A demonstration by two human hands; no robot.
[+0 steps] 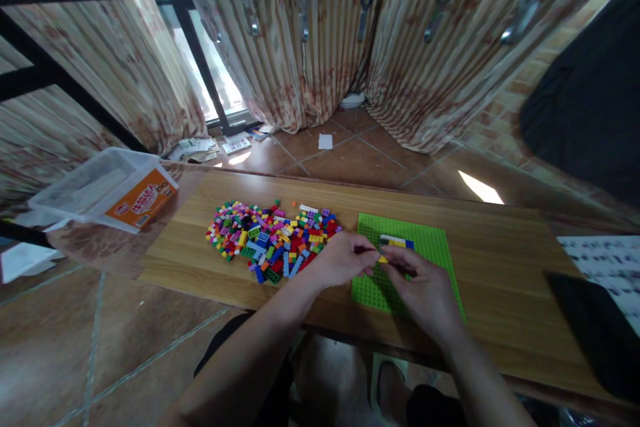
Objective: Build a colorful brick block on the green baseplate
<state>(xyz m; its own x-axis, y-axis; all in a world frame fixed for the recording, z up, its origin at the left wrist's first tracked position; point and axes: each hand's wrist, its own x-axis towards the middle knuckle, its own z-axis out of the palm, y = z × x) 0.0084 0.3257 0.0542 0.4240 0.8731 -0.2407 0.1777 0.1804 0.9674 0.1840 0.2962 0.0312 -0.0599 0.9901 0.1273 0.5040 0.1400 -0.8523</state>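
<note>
A small yellow toy brick is pinched between the fingertips of both hands, above a green baseplate. My left hand comes in from the left, its thumb and fingers closed at the brick's left side. From the right, my right hand grips the same brick with thumb and forefinger. Just behind the fingers, a few joined bricks in white, yellow and blue sit on the baseplate; my right hand partly covers them. A heap of loose, many-coloured bricks lies left of the baseplate, partly behind my left forearm.
The wooden table carries all of this. At its left end stands a clear plastic box with an orange label. A black flat object and a printed sheet are at the right. Curtains hang beyond the tiled floor.
</note>
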